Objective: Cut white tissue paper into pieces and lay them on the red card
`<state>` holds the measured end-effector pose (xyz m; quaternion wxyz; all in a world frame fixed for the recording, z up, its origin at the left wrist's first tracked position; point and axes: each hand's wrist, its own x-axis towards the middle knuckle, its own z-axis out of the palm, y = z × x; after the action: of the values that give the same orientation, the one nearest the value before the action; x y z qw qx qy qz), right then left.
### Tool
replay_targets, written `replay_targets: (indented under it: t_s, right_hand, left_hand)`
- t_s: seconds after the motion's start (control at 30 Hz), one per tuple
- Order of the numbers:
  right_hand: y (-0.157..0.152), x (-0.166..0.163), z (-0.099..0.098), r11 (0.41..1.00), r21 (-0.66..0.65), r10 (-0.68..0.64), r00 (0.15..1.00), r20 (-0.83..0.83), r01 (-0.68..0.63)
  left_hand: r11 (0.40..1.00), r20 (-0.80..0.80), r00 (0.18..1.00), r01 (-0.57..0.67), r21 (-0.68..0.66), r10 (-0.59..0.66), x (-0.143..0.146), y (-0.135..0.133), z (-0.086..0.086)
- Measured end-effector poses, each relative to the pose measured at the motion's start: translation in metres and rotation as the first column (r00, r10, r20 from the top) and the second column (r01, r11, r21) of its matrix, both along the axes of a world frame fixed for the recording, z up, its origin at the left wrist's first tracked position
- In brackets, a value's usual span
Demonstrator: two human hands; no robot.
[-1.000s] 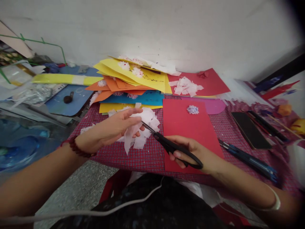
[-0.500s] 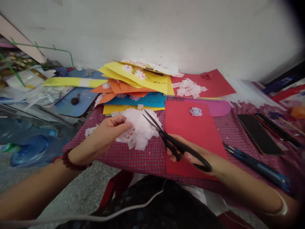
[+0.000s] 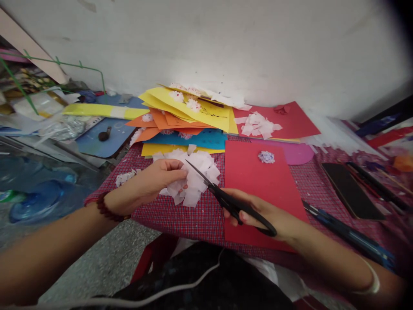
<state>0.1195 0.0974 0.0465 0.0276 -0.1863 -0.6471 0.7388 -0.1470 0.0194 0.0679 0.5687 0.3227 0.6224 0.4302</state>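
My right hand (image 3: 251, 211) grips black-handled scissors (image 3: 224, 198), fingers through the handles, with the blades together and pointing up and left. The blade tips reach close to the fingertips of my left hand (image 3: 166, 174). Thumb and forefinger of that hand are pinched together, and a thin white paper piece (image 3: 174, 187) shows below them. Behind and under it lies a pile of white paper pieces (image 3: 193, 196) on the checked tablecloth (image 3: 193, 221). Beneath my right hand is a red sheet (image 3: 254, 176) bearing a small white-and-purple ruffled paper flower (image 3: 266, 156).
Yellow cards (image 3: 161, 98), orange cards and a blue card (image 3: 206, 138) are stacked at the back. More white scraps (image 3: 258, 125) lie on another red sheet (image 3: 300, 118). To the right are a blue utility knife (image 3: 348, 232) and a dark phone (image 3: 353, 189). A white cable (image 3: 193, 282) crosses my lap.
The scissors have closed from slightly parted blades and moved left toward my left hand. My left hand has shifted a little right, and the view has tilted slightly.
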Motion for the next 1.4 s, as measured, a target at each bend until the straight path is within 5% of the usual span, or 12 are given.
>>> replay_targets:
  t_s: [0.17, 0.37, 0.57, 0.77, 1.4]
  right_hand:
    - [0.007, 0.0, 0.0, 0.987, 0.063, -0.146, 0.989, 0.024, 0.145]
    - [0.018, 0.009, 0.021, 0.956, 0.221, -0.209, 0.977, 0.037, 0.196]
    - [0.01, 0.009, 0.017, 0.987, 0.151, -0.074, 0.993, 0.087, 0.06]
    - [0.007, 0.0, 0.014, 0.995, 0.088, -0.054, 0.998, 0.016, 0.053]
    - [0.006, -0.013, 0.005, 0.993, -0.004, -0.117, 0.992, 0.048, 0.118]
  left_hand:
    - [1.0, -0.053, 0.999, -0.002, 0.012, 0.002, -0.002, 0.004, 0.006]
    - [0.979, -0.513, 0.852, -0.001, 0.204, 0.108, -0.01, 0.006, 0.027]
    - [0.987, -0.221, 0.969, -0.079, 0.14, 0.109, -0.012, 0.006, 0.019]
    - [0.998, -0.033, 0.998, -0.046, 0.04, 0.048, -0.003, 0.008, 0.019]
    - [0.999, 0.054, 0.999, 0.004, 0.036, -0.006, -0.01, 0.009, 0.011]
